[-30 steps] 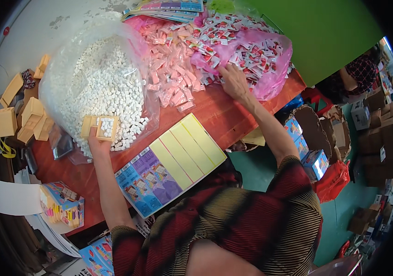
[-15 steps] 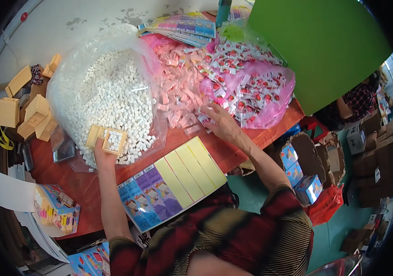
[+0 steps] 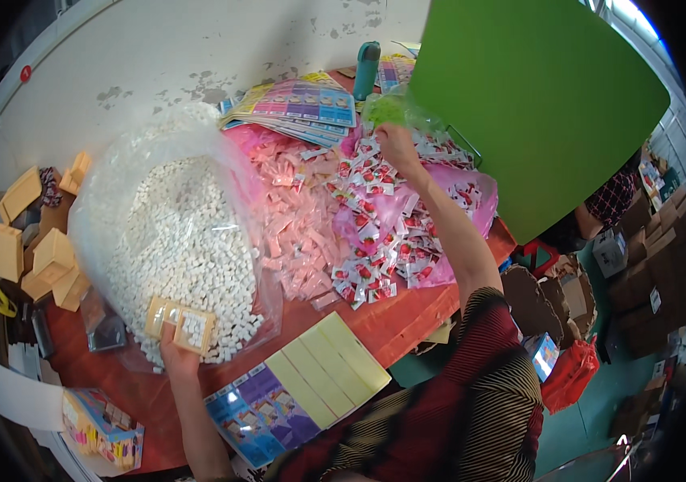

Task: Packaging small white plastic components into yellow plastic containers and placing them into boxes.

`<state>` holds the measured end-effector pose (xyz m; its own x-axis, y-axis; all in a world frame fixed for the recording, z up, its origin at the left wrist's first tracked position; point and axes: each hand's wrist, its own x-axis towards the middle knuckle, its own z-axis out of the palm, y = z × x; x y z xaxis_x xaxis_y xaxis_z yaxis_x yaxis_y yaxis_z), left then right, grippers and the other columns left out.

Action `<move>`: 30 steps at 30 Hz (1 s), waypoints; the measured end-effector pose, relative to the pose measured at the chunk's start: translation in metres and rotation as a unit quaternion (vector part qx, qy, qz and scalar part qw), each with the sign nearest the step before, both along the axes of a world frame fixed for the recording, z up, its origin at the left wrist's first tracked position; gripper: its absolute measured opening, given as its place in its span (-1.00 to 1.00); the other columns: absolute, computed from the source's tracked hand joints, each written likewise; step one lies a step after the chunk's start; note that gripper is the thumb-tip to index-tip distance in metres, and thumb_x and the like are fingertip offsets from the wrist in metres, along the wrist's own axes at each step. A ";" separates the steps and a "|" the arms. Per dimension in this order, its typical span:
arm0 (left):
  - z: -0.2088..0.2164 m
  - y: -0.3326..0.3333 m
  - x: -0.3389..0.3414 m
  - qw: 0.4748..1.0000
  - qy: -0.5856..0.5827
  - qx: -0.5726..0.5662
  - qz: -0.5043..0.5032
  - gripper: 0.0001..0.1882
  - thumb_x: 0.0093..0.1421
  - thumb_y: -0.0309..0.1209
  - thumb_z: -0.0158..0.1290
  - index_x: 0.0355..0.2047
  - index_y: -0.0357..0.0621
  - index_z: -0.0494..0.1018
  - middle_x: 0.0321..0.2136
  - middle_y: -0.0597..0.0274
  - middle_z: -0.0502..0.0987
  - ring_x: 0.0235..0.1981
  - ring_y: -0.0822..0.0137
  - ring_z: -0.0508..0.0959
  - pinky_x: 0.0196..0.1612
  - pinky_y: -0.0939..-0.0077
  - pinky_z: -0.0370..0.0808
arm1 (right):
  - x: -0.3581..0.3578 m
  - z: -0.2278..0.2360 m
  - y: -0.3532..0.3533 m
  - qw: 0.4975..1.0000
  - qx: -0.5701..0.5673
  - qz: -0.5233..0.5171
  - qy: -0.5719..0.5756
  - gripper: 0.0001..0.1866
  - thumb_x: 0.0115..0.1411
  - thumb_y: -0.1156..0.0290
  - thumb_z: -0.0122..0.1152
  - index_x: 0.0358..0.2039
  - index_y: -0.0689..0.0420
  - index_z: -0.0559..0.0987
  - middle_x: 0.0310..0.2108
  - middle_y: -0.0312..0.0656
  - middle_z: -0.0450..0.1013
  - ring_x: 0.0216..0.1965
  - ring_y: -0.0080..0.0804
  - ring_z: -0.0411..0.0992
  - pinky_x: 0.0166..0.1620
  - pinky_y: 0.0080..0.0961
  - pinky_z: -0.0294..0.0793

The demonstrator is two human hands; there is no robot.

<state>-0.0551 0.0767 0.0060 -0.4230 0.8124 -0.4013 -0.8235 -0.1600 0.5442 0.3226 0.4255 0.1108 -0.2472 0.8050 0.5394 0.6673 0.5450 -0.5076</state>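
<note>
My left hand grips a small pale wooden box at its near side. White cubes fill one section of it, and the box is over the front of a big clear plastic bag heaped with small white cubes. Far across the table, my right hand is closed, with its fingertips hidden. It is by a bag with bright green contents, above strawberry-printed packets. Whatever it holds, if anything, cannot be made out. Small pink packets lie between the two heaps.
Printed sheets and a teal bottle stand at the back. A green panel rises at the right. Wooden boxes are piled at the left. A printed card sheet lies at the table's front edge.
My right hand has moved farther away, from beside the pink packets to the green bag, and its fingers have closed. My left hand still holds the box. The view has tilted up.
</note>
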 end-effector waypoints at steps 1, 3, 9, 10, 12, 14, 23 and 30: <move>0.001 0.000 0.003 1.000 -0.002 0.000 -0.003 -0.64 0.12 -0.28 -0.24 -0.10 -0.18 0.19 -0.15 0.12 0.31 -0.11 0.18 0.31 -0.07 0.18 0.25 | 0.011 -0.006 0.015 0.997 0.030 -0.047 -0.054 -0.80 -0.08 0.55 -0.12 -0.43 0.29 0.46 -0.56 0.04 0.39 -0.49 -0.20 0.39 -0.40 -0.43 0.33; 0.010 -0.002 0.006 0.999 -0.026 -0.014 0.022 -0.63 0.12 -0.29 -0.24 -0.08 -0.16 0.17 -0.14 0.13 0.30 -0.11 0.17 0.31 -0.06 0.15 0.24 | 0.028 -0.015 0.045 0.988 0.057 -0.092 -0.109 -0.77 -0.11 0.59 -0.16 -0.44 0.29 0.46 -0.54 0.09 0.38 -0.47 -0.09 0.38 -0.38 -0.36 0.33; 0.015 -0.009 0.009 0.999 -0.030 -0.034 0.029 -0.63 0.13 -0.29 -0.25 -0.06 -0.15 0.15 -0.12 0.13 0.28 -0.11 0.17 0.31 -0.06 0.13 0.23 | 0.022 -0.016 0.112 0.984 -0.067 -0.088 -0.142 -0.77 -0.18 0.56 -0.11 -0.46 0.32 0.46 -0.43 0.13 0.37 -0.32 -0.04 0.36 -0.24 -0.35 0.32; 0.016 -0.011 0.010 0.998 -0.012 -0.038 0.041 -0.64 0.13 -0.28 -0.26 -0.08 -0.16 0.17 -0.14 0.11 0.30 -0.13 0.17 0.32 -0.08 0.15 0.25 | 0.018 -0.020 0.121 0.980 -0.071 -0.121 -0.144 -0.77 -0.17 0.53 -0.09 -0.46 0.32 0.46 -0.40 0.13 0.37 -0.30 -0.05 0.35 -0.22 -0.37 0.32; 0.019 -0.012 0.013 0.996 0.010 -0.055 0.063 -0.64 0.13 -0.27 -0.26 -0.10 -0.18 0.19 -0.16 0.10 0.32 -0.14 0.17 0.33 -0.10 0.18 0.28 | 0.013 -0.030 0.144 0.968 -0.101 -0.183 -0.141 -0.73 -0.17 0.45 -0.03 -0.40 0.29 0.44 -0.36 0.13 0.36 -0.27 -0.08 0.35 -0.20 -0.34 0.31; 0.029 -0.016 0.016 0.996 -0.019 -0.065 0.056 -0.65 0.14 -0.32 -0.26 -0.06 -0.14 0.16 -0.13 0.14 0.29 -0.11 0.20 0.30 -0.06 0.16 0.24 | 0.009 -0.030 0.149 0.967 -0.148 -0.167 -0.125 -0.60 -0.17 0.30 0.06 -0.30 0.27 0.40 -0.28 0.13 0.33 -0.22 -0.11 0.33 -0.16 -0.31 0.29; 0.036 -0.017 0.020 0.991 -0.024 -0.099 0.089 -0.63 0.13 -0.30 -0.24 -0.05 -0.14 0.14 -0.11 0.13 0.27 -0.11 0.18 0.30 -0.07 0.13 0.24 | 0.029 -0.054 0.215 0.907 -0.219 -0.179 -0.314 -0.45 -0.23 0.17 0.10 -0.23 0.26 0.37 -0.21 0.05 0.32 -0.22 -0.16 0.33 -0.15 -0.37 0.30; 0.033 -0.011 0.024 0.992 -0.005 -0.100 0.075 -0.63 0.14 -0.28 -0.25 -0.06 -0.16 0.15 -0.12 0.12 0.28 -0.11 0.18 0.31 -0.07 0.16 0.25 | 0.025 -0.036 0.171 0.909 -0.182 -0.194 -0.320 -0.65 -0.16 0.31 0.00 -0.32 0.21 0.44 -0.25 0.03 0.35 -0.23 -0.10 0.33 -0.19 -0.36 0.33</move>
